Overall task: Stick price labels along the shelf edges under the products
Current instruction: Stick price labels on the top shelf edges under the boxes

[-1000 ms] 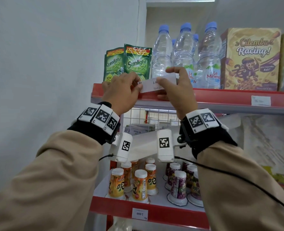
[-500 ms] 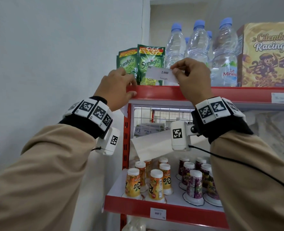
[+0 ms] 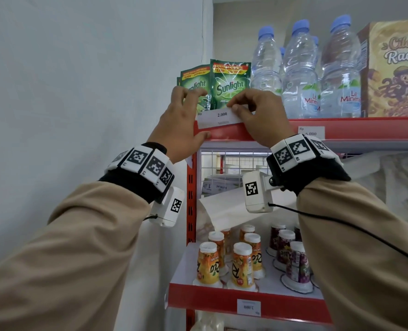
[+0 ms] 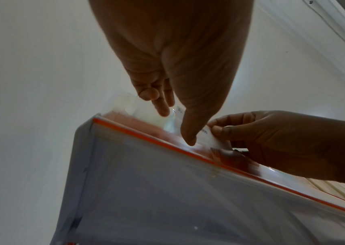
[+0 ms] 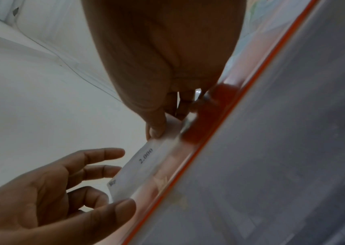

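A: Where was the label relative to the hands?

B: The right hand [image 3: 258,113] pinched the right end of the label [image 3: 218,118] between thumb and curled fingers, holding it against the top of the red shelf edge [image 3: 224,133]. The left hand [image 3: 183,123] was at the label's left end, fingers fairly straight and spread; its thumb lay on the red edge just under the strip. From the right wrist view those fingers [image 5: 102,154] reached toward the paper, and I could not tell for sure whether they gripped it or only touched it.

A: And the label itself?

B: A narrow white paper strip, flat, printed "2.000" in dark type with a smaller grey line below, too faint to read. It sat level, overlapping the foot of the Sunlight pouches [image 3: 229,84].

A: The surroundings?

B: The edge was a smooth, glossy red band on a grey metal shelf. The pouches were shiny green foil. Right of them stood clear ribbed plastic bottles [image 3: 298,75] with blue caps, then a yellow cardboard box [image 3: 394,70]. Another white label [image 3: 311,132], reading "6.000", was on the same edge under the bottles. On the lower shelf stood small white-capped drink cups [image 3: 241,266], with a label [image 3: 248,306] below them.
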